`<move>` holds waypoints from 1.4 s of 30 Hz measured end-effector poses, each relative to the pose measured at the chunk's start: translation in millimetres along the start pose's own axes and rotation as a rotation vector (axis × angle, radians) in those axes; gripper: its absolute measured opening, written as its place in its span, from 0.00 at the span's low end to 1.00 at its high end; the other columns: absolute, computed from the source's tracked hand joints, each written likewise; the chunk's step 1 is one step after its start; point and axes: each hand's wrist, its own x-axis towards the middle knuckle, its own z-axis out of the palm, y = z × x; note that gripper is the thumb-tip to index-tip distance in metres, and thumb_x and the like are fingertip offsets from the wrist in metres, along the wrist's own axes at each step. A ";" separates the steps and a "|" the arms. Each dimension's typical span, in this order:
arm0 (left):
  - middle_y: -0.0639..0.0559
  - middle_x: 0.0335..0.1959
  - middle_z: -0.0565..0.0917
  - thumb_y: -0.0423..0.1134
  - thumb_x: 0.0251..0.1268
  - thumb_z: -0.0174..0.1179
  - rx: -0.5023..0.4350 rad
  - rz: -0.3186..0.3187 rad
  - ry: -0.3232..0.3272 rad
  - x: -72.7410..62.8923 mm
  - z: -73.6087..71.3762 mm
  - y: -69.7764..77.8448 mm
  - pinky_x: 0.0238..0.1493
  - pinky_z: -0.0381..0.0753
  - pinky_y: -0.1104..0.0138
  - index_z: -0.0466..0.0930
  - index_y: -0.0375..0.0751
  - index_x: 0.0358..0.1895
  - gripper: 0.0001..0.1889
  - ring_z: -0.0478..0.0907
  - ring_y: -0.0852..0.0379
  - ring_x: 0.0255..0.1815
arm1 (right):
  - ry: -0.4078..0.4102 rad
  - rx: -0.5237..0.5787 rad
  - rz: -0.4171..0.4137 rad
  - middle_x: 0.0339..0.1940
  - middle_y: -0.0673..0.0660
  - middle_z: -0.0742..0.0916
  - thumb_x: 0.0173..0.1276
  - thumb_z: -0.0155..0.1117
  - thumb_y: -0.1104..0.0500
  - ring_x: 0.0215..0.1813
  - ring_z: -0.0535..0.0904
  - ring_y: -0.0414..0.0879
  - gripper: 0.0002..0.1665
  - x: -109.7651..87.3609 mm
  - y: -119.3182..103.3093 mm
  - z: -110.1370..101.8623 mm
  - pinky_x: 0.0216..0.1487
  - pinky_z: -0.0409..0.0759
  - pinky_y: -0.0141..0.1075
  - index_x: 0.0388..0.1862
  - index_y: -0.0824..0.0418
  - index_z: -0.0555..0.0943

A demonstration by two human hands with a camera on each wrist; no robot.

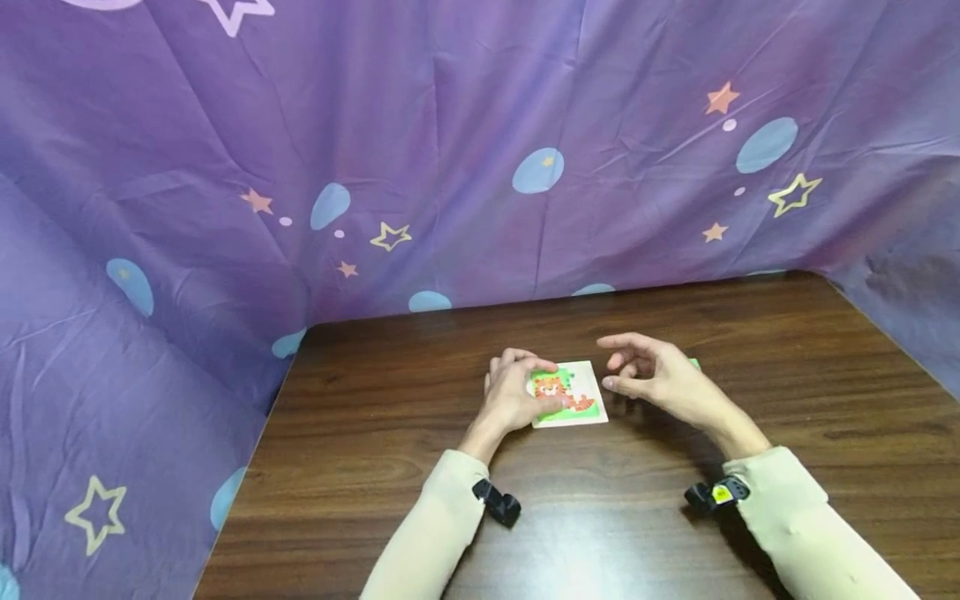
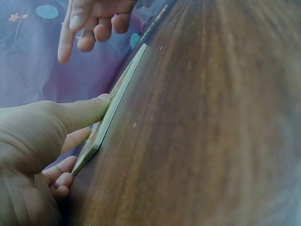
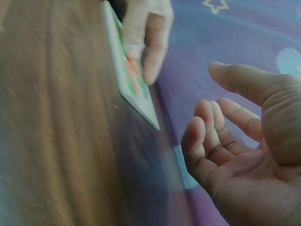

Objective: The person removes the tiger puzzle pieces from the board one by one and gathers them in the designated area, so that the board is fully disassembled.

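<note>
A square, thin puzzle board (image 1: pixel 585 375) with a pale border lies on the wooden table, showing an orange tiger on green and a white patch at its far right. My left hand (image 1: pixel 516 396) holds its left part, the thumb (image 2: pixel 89 112) on the near side of the picture and the index finger along the far side. The other left fingers curl beside the left edge. To the right of the board, my right hand (image 1: pixel 652 375) hovers with loosely bent fingers and thumb apart, nothing between them. Its palm faces the board in the right wrist view (image 3: pixel 244 165).
Behind the right hand a small bit of a green thing (image 1: pixel 695 363) peeks out, mostly hidden. The brown table (image 1: pixel 375 517) ends at a purple cloth (image 1: pixel 465 167) with stars along its back and left. Both wrists wear black camera straps (image 1: pixel 497 502).
</note>
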 end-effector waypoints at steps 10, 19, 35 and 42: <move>0.54 0.71 0.78 0.50 0.54 0.88 0.039 -0.020 -0.015 -3.2 -5.3 6.7 0.72 0.70 0.54 0.93 0.60 0.61 0.28 0.70 0.50 0.70 | -0.096 0.049 0.051 0.48 0.67 0.85 0.73 0.79 0.65 0.35 0.85 0.43 0.33 2.6 17.9 18.0 0.31 0.89 0.39 0.73 0.71 0.78; 0.55 0.69 0.80 0.51 0.52 0.88 0.037 0.014 0.009 -1.7 -0.3 -0.3 0.69 0.71 0.54 0.93 0.62 0.59 0.28 0.71 0.50 0.68 | -0.127 -0.046 0.037 0.44 0.62 0.85 0.65 0.85 0.64 0.38 0.80 0.44 0.29 -1.2 22.1 20.4 0.36 0.82 0.30 0.63 0.69 0.86; 0.51 0.69 0.79 0.47 0.50 0.88 0.013 0.013 0.007 -1.0 1.3 1.1 0.74 0.68 0.50 0.93 0.56 0.60 0.30 0.69 0.48 0.70 | -0.122 -0.183 0.019 0.42 0.57 0.84 0.61 0.90 0.58 0.39 0.78 0.42 0.26 -3.2 23.4 20.4 0.37 0.79 0.30 0.58 0.62 0.91; 0.51 0.69 0.79 0.49 0.54 0.88 0.051 0.030 -0.014 -7.0 -8.1 10.2 0.72 0.69 0.53 0.92 0.55 0.62 0.29 0.70 0.49 0.69 | -0.128 -0.211 0.000 0.41 0.56 0.84 0.62 0.89 0.58 0.37 0.78 0.41 0.24 -4.0 23.8 20.4 0.37 0.78 0.30 0.57 0.58 0.93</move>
